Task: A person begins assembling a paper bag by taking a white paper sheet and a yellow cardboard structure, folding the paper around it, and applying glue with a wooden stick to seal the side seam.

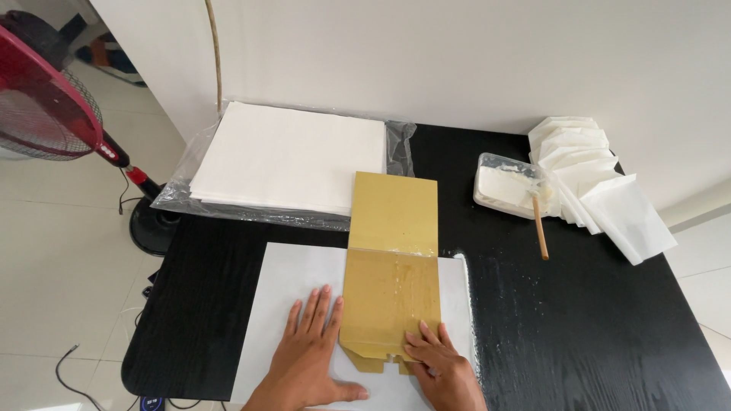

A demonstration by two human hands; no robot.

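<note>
A white paper sheet (293, 281) lies on the black table (579, 320) near its front edge. A long tan cardboard template (394, 243) rests across the sheet, reaching back toward the paper stack. My left hand (308, 354) lies flat on the white sheet, fingers spread, its fingertips at the cardboard's left edge. My right hand (442, 369) presses its fingers on the cardboard's lower right corner. Neither hand grips anything.
A thick stack of white paper (293, 156) sits in clear plastic wrap at the back left. A plastic tub of white paste (506, 184) with a wooden stick (540, 227) stands at the right, beside several folded white paper bags (601, 190). A red standing fan (46, 99) is on the floor at left.
</note>
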